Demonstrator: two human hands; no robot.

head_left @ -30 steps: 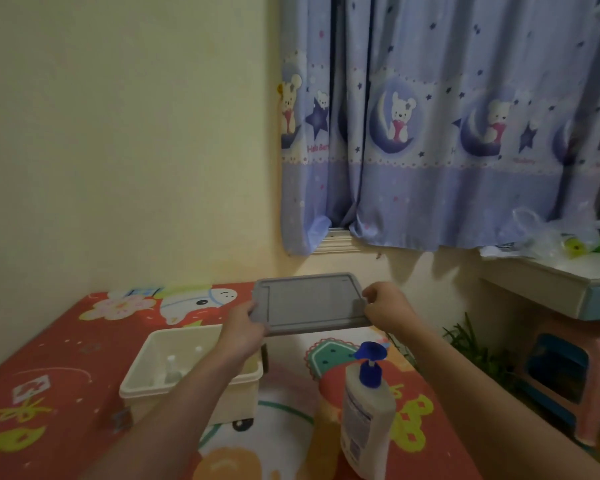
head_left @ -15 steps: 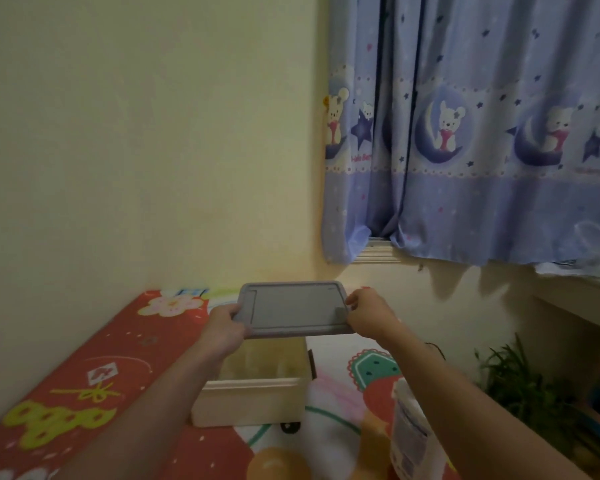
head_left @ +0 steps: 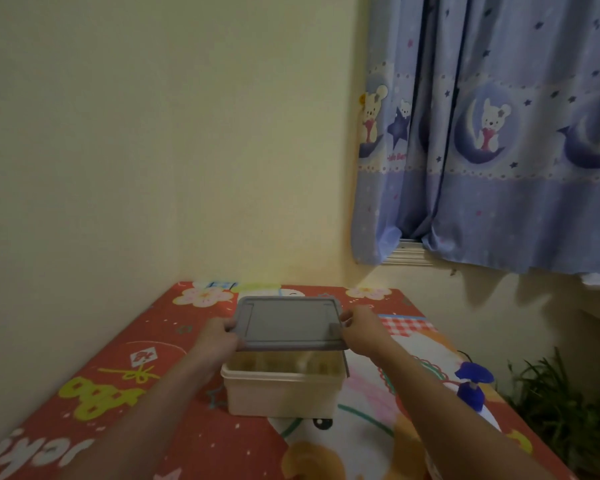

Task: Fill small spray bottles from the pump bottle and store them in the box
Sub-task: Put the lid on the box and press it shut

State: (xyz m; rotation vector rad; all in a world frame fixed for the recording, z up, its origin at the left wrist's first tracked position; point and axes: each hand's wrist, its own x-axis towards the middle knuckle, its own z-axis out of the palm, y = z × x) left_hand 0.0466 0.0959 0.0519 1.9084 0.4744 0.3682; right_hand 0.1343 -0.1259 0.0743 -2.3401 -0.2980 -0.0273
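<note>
A cream plastic box (head_left: pixel 282 393) stands on the red cartoon mat. Just above its open top I hold a flat grey lid (head_left: pixel 289 323), level and covering most of the opening. My left hand (head_left: pixel 219 337) grips the lid's left edge and my right hand (head_left: pixel 360 329) grips its right edge. What lies inside the box is hidden by the lid. The pump bottle (head_left: pixel 473 389) with a blue pump head stands to the right, mostly behind my right forearm. No small spray bottles show.
The red patterned mat (head_left: pixel 118 375) reaches to the yellow wall at left and back. A blue bear-print curtain (head_left: pixel 492 150) hangs at the right. A green plant (head_left: pixel 561 403) sits on the floor past the mat's right edge.
Both hands have brought the grey lid down and over the box, from held off to its right to sitting just above its opening. My view has swung left.
</note>
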